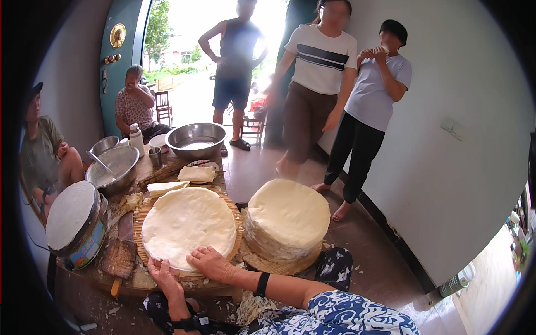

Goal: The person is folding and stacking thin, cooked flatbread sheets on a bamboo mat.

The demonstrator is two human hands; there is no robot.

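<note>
A round, pale, thin flatbread (188,226) lies on a round slatted mat (240,223) in front of me. My left hand (164,277) is at its near left edge, fingertips and thumb closed on the rim. To the right, my right hand (212,264) rests on the near edge with its fingers stretched out flat. A tall stack of similar flatbreads (288,215) stands right of the mat, on another round mat (273,265). At left, a round griddle (71,215) with a pale sheet of batter on top sits on a drum-shaped stove (89,245).
A brown paddle (118,259) lies by the stove. Behind are folded flatbreads (196,174), a batter bowl (113,167) with a ladle, a large steel basin (196,139) and a white bottle (136,139). Several people sit or stand around; a white wall (435,156) is at right.
</note>
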